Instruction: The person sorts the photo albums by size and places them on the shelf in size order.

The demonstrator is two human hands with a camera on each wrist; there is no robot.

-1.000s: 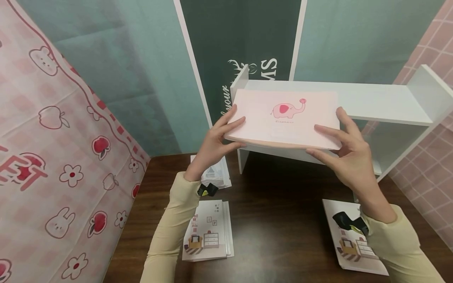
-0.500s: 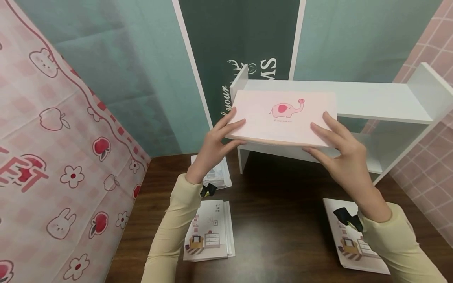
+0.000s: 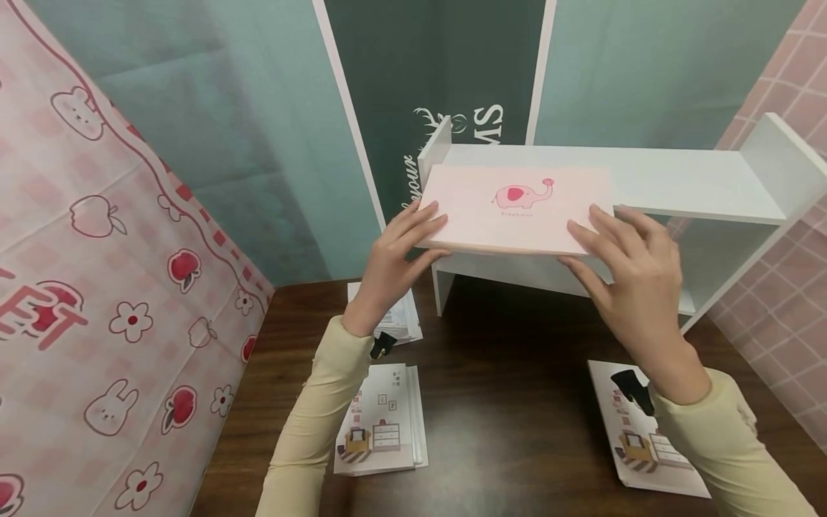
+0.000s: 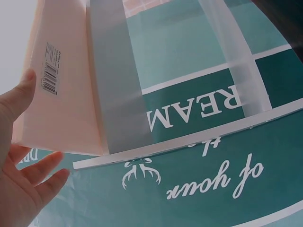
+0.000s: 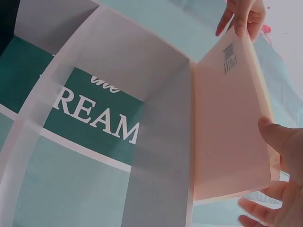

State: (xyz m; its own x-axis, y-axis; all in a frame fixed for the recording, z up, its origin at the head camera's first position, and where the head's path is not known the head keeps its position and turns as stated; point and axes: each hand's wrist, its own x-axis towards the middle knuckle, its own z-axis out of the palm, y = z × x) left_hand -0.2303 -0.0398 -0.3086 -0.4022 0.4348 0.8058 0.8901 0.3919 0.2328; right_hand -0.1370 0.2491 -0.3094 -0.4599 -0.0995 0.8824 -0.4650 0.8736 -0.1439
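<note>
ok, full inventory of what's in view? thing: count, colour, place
Shelf: 1, white, far side, right
Elephant book: 1, pink, at shelf's left part
Left booklets: 2+, white, near left
Right booklet: 1 visible, white, near right
Packets: count unclear, white, beyond left booklets
Table: 1, brown, below
Printed cloth: 1, pink-white, left
Backdrop: 1, teal and green, behind
Tiled backdrop: 1, pink, right
Wrist gear: 2, black, wrists
Sleeves: 2, pale yellow, arms
Left grip: 1, bare, book's left end
Right grip: 1, bare, book's right end
</note>
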